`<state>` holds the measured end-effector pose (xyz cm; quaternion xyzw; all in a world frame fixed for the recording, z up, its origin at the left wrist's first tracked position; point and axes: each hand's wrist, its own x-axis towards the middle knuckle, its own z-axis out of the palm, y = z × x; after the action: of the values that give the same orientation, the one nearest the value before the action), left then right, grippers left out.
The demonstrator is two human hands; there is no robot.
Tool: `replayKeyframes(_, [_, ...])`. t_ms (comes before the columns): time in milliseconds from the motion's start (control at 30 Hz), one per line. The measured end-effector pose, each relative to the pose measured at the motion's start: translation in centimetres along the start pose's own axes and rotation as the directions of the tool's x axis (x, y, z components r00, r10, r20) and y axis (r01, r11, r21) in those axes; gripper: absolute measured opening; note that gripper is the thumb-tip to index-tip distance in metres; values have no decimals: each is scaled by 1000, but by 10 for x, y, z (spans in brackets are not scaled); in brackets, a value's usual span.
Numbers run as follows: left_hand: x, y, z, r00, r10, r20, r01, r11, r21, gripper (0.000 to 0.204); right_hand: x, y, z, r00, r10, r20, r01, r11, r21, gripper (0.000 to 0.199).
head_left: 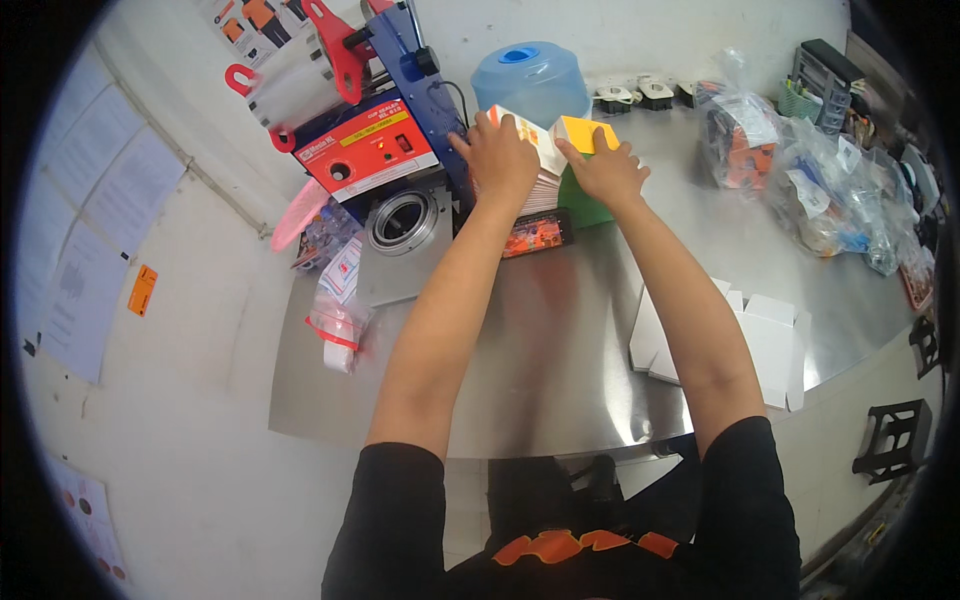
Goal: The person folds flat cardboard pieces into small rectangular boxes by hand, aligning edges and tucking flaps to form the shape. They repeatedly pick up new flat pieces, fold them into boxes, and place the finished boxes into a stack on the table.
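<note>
My left hand (503,162) reaches over the left side of a stack of white and red cartons (541,192), fingers bent over its upper edge. Its thumb is hidden. Just right of it, my right hand (608,174) grips a small box with a yellow top (583,133), thumb at its left side and fingers over the top. A green object (585,203) shows beneath the right hand. In front of the stack lies a dark phone-like device with a lit orange screen (535,235).
A blue and red cup sealing machine (365,140) stands left of my hands. Behind them is a blue water jug (532,78). Flat white cartons (765,345) lie by my right forearm on the steel table (560,370). Plastic-bagged items (820,185) crowd the right side.
</note>
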<state>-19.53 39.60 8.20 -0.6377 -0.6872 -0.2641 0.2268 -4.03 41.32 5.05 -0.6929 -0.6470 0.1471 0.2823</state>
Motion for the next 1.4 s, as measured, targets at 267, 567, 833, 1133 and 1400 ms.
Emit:
replayKeyframes(267, [1,-16,12,936,-174,306,204,976,-70,52,26,-1,8,971,-237,-8,237,971,-12,87])
replayKeyframes(567, [9,-10,18,926,-77,369,23,989,147,67,36,-10,2,957,-216,193,267,917,-297,77])
replayKeyframes(833, [-4,-32,57,766,-119,632,41,990,136,68,29,-7,16,957,-253,144,281,931,-234,74])
replayKeyframes(1133, [-11,-27,72,679,-147,720,104,989,104,70,34,4,45,898,-436,-63,371,826,-424,73])
replayKeyframes(1400, [-21,-28,79,619,-169,767,147,984,99,70,25,-2,49,902,-431,-18,380,814,-439,70])
